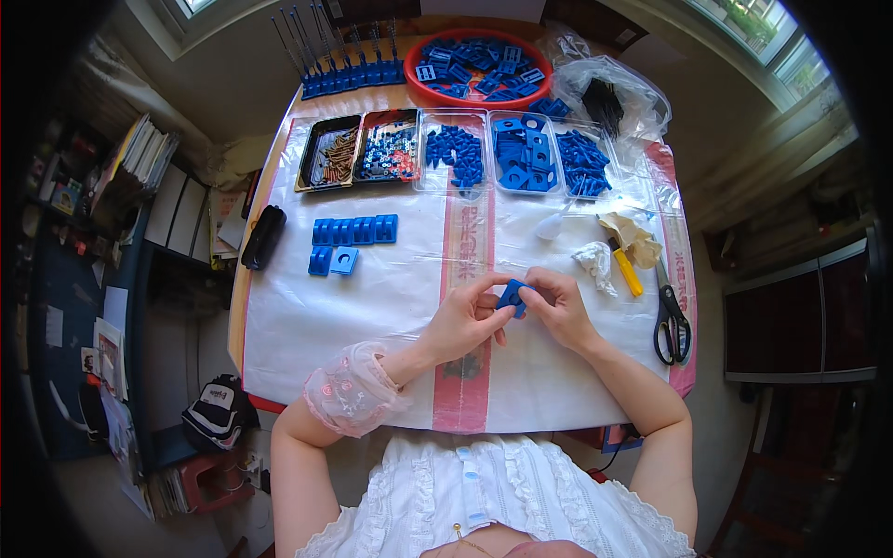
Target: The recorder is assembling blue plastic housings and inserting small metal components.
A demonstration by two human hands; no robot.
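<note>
Over the middle of the white table cover (372, 316), left hand (462, 321) and right hand (558, 309) meet, both pinching one small blue plastic part (511, 296) between fingertips. Scissors (672, 321) lie just right; blue plates (353, 231) sit well left.

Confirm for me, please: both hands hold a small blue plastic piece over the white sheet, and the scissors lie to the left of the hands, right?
Not quite. Both the left hand and right hand do hold the small blue piece over the white sheet, but the head view shows the scissors to their right, not their left.
</note>
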